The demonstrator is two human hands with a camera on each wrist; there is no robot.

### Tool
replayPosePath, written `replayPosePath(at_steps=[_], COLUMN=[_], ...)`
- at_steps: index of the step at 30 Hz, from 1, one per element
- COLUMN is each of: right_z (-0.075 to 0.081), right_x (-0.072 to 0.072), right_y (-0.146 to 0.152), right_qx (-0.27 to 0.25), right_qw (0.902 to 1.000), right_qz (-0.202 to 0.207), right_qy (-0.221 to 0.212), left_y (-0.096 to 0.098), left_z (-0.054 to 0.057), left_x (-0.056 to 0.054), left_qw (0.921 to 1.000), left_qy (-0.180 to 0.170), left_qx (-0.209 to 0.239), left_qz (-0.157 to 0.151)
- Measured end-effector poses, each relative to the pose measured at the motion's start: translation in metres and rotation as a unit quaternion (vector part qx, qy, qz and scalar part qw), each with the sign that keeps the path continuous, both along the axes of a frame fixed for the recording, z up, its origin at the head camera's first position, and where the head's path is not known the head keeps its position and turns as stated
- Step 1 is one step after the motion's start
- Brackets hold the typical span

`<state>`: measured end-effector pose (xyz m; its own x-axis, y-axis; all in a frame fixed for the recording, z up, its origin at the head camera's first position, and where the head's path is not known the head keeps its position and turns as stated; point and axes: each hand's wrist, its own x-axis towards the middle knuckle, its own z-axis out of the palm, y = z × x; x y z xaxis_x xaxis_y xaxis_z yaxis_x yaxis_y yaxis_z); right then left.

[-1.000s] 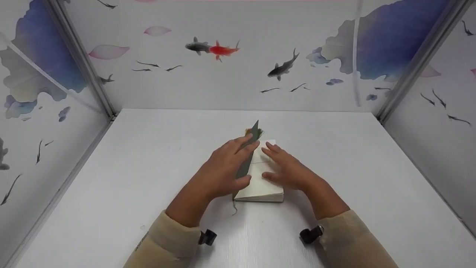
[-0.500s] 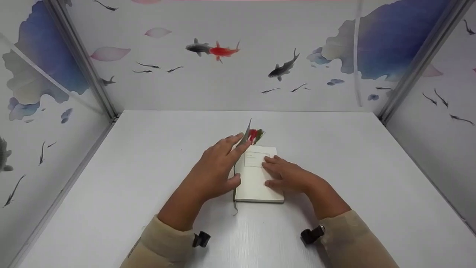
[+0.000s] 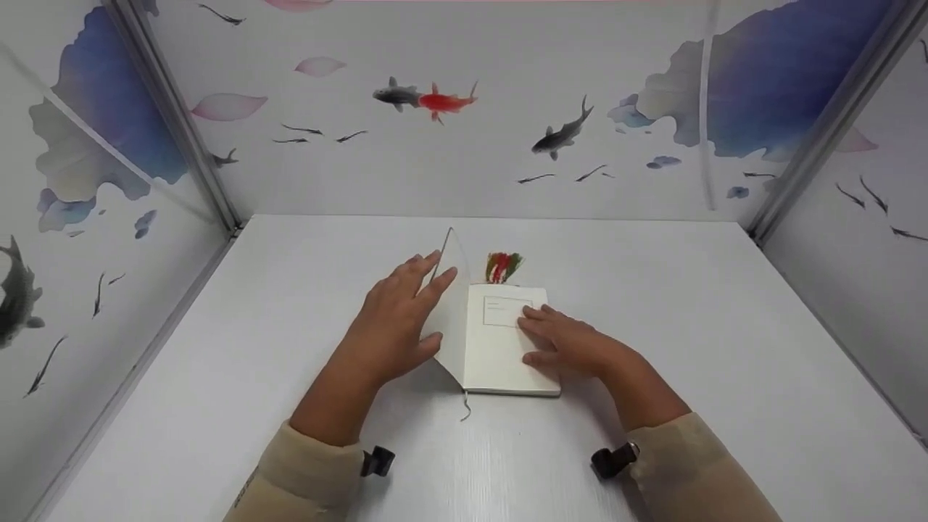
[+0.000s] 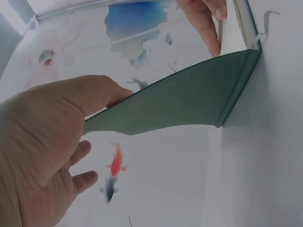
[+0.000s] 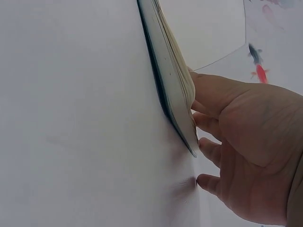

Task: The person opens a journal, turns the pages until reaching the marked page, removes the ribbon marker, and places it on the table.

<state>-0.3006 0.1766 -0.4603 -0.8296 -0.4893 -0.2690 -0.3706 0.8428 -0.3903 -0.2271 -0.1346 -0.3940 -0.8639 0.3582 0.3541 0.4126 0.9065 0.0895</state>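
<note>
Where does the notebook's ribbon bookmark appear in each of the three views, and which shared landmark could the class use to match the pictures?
Head: the ribbon bookmark is at lower centre, at the near end of the notebook's spine.
Left wrist: the ribbon bookmark is at upper right.
Right wrist: not in it.
Shared landmark: the red fish on the wall, in all three.

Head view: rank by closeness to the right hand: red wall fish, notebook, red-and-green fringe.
1. Notebook: touching the right hand, to its left.
2. Red-and-green fringe: beyond the notebook's far edge.
3. Red fish: on the back wall.
</note>
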Motion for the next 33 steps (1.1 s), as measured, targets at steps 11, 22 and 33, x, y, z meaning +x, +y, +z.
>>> replayPosePath(at_steps=[11, 22, 33], right_z=[0.002, 0.002, 0.003], right_x=[0.001, -0.001, 0.001], right_y=[-0.004, -0.001, 0.000], right_qx=[0.011, 0.019, -0.001], right_qw=[0.9996, 0.9994, 0.9999], right_qz=[0.018, 0.013, -0.006], right_qy=[0.017, 0.025, 0.010], left_y=[-0.019, -0.016, -0.010], left_z=[-0.015, -0.027, -0.043], left_x=[-0.015, -0.024, -0.026], left_qw=[0.9928, 0.9861, 0.9790], left_qy=[-0.065, -0.141, -0.196], left_qx=[-0.021, -0.004, -0.003], left_qz=[0.099, 0.088, 0.056])
